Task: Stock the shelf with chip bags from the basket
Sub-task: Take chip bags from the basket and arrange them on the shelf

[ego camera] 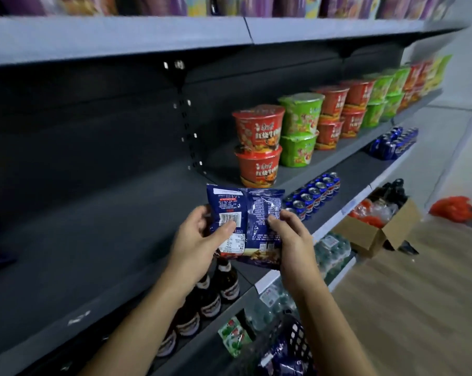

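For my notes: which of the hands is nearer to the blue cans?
Right. The right hand holds the right edge of the blue chip bag, just left of the blue cans. The left hand holds the opposite edge, the bag between it and the cans.

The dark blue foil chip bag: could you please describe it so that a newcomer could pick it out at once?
On the wide grey metal shelf stand stacked red noodle cups. Just below them in view, the left hand and the right hand grip the dark blue foil chip bag. Unlike the cups, it is flat, shows a white barcode patch and rests on no shelf.
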Motion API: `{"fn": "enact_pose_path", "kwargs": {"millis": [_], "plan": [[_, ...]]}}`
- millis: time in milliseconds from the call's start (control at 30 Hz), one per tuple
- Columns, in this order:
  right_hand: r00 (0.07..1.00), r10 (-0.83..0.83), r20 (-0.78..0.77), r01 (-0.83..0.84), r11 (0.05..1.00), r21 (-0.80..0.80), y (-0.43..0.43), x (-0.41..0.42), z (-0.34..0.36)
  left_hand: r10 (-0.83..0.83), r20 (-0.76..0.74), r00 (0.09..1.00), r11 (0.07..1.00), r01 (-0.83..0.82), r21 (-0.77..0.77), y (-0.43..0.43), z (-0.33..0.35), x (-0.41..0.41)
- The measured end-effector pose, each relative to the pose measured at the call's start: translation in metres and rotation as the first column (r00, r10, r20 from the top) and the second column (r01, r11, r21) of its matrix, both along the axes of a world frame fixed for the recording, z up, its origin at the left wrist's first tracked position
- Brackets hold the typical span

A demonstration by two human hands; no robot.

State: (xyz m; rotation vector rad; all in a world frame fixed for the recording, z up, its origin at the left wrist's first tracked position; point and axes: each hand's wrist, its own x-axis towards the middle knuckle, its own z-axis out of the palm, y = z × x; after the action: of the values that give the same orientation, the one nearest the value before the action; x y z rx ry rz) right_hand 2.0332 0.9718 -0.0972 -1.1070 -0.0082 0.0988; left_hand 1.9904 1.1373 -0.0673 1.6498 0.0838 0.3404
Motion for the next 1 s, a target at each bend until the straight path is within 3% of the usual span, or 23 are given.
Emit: {"fn": "enact_pose_path", "kwargs": {"millis": [300, 567, 733, 867, 933, 1000], "plan": [[0.955, 0.284, 0.088, -0.284, 0.959, -0.010, 0.140, -0.026, 0.061, 0.284, 0.090, 0.955, 0.958, -0.279, -0.070, 0.119, 0.049, -0.069], [0.880, 0.457, 0.128, -0.457, 0.889, -0.025, 0.263, -0.077, 0.091, 0.590, 0.164, 0.791, 0.808, -0.575, -0.128, 0.215, 0.057, -0.143], [0.850, 0.513, 0.124, -0.510, 0.858, -0.050, 0.313, -0.106, 0.095, 0.767, 0.229, 0.599, 0.598, -0.797, 0.082, 0.248, 0.051, -0.178], [0.829, 0.542, 0.134, -0.540, 0.840, -0.056, 0.336, -0.122, 0.094, 0.803, 0.366, 0.471, 0.389, -0.878, 0.277, 0.261, 0.050, -0.196], [0.819, 0.553, 0.152, -0.549, 0.833, -0.069, 0.344, -0.129, 0.096, 0.775, 0.428, 0.465, 0.342, -0.878, 0.335, 0.266, 0.047, -0.201], [0.808, 0.561, 0.180, -0.552, 0.827, -0.100, 0.349, -0.134, 0.096, 0.742, 0.419, 0.523, 0.391, -0.846, 0.363, 0.266, 0.046, -0.202]]}}
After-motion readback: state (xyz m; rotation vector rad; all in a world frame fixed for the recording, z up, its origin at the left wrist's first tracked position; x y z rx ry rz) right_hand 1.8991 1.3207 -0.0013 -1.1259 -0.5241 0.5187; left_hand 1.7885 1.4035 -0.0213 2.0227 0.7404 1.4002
